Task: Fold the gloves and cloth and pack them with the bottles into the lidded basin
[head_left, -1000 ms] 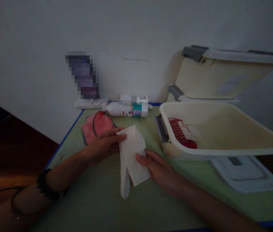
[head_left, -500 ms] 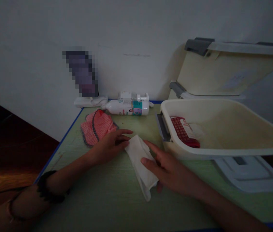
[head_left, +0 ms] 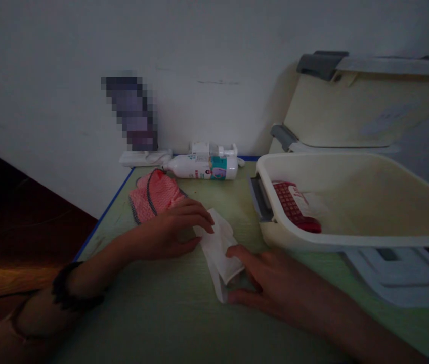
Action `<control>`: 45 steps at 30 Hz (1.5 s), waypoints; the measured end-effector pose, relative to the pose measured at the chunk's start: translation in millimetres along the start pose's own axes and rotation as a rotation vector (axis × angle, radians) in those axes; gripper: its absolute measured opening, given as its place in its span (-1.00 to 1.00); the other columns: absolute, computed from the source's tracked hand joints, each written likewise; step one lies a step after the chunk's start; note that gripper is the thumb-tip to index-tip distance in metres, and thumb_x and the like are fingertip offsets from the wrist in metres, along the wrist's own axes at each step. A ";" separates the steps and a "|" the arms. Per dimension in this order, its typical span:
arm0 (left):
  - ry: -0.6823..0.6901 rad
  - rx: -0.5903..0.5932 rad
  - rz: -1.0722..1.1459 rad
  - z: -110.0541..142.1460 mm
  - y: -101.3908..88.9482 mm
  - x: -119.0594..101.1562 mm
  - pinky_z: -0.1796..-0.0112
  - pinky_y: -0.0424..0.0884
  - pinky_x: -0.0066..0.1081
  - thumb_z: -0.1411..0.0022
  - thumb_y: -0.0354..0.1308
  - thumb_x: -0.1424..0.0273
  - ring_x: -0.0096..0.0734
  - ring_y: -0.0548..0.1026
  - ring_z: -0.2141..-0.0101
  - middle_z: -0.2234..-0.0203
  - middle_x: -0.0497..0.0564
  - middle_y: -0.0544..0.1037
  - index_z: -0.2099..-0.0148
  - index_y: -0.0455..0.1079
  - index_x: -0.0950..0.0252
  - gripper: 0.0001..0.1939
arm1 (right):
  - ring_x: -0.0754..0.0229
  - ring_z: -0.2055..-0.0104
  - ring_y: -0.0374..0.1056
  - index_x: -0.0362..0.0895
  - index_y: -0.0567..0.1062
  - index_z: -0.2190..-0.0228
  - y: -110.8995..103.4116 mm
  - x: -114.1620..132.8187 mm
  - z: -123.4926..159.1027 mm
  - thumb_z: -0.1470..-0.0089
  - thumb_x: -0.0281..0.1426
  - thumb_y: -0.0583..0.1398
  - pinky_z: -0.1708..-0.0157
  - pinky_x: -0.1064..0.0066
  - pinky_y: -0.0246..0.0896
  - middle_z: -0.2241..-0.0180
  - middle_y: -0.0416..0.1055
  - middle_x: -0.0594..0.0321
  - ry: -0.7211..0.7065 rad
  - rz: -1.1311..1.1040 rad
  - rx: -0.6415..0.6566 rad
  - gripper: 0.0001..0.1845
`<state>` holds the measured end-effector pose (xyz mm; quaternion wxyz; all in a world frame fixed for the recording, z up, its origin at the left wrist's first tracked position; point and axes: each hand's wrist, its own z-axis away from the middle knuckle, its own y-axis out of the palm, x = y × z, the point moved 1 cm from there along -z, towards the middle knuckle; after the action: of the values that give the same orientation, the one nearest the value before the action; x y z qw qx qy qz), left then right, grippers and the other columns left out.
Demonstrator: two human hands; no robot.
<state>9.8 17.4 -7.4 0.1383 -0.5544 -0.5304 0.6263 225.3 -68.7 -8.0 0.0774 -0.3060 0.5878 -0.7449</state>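
Note:
A folded white cloth lies on the green table between my hands. My left hand rests on the cloth's upper left end, fingers curled over its edge. My right hand presses the cloth's lower right end, thumb and fingers pinching the fold. A red mesh cloth with dark trim lies just behind my left hand.
A white bottle lies on its side near the wall, beside a white power strip. A cream plastic bin holding a red checked item stands at the right, with another bin behind and a lid below.
The cloth was held up a second ago; it has come down onto the table and is folded smaller. Both hands moved down with it and closer together.

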 end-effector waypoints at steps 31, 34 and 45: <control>-0.110 -0.139 -0.155 -3.3 14.9 11.6 0.00 0.25 -0.14 -0.31 -0.08 0.38 -0.22 0.32 0.02 0.04 0.11 0.37 -0.04 0.29 0.24 -0.71 | 0.25 0.55 0.37 -0.13 0.44 0.38 -2.8 5.0 -12.0 -0.19 -0.30 0.04 0.57 0.40 -0.06 0.51 0.48 0.29 -0.248 0.025 -0.091 -0.77; -0.145 -0.147 -0.202 -3.5 20.5 18.0 0.00 0.26 -0.12 -0.31 -0.10 0.41 -0.20 0.31 0.00 0.00 0.10 0.35 -0.12 0.23 0.19 -0.65 | 0.24 0.57 0.36 -0.16 0.39 0.33 -0.7 5.6 -14.8 -0.20 -0.29 0.02 0.58 0.42 0.01 0.54 0.45 0.28 -0.098 -0.038 -0.157 -0.77; -0.313 -0.254 -0.182 -5.0 21.2 15.3 0.18 0.40 -0.22 -0.22 -0.04 0.43 -0.32 0.44 0.26 0.09 0.10 0.37 -0.01 0.28 0.25 -0.70 | 0.04 0.19 0.27 -0.19 0.39 0.24 6.5 14.1 -13.5 -0.05 -0.08 0.12 0.23 0.19 0.22 0.23 0.33 0.09 -0.124 -0.010 -0.266 -0.58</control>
<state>17.5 23.2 -32.3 0.0391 -0.4131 -0.6680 0.6178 205.1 -66.2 -10.5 0.0686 -0.3620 0.6740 -0.6403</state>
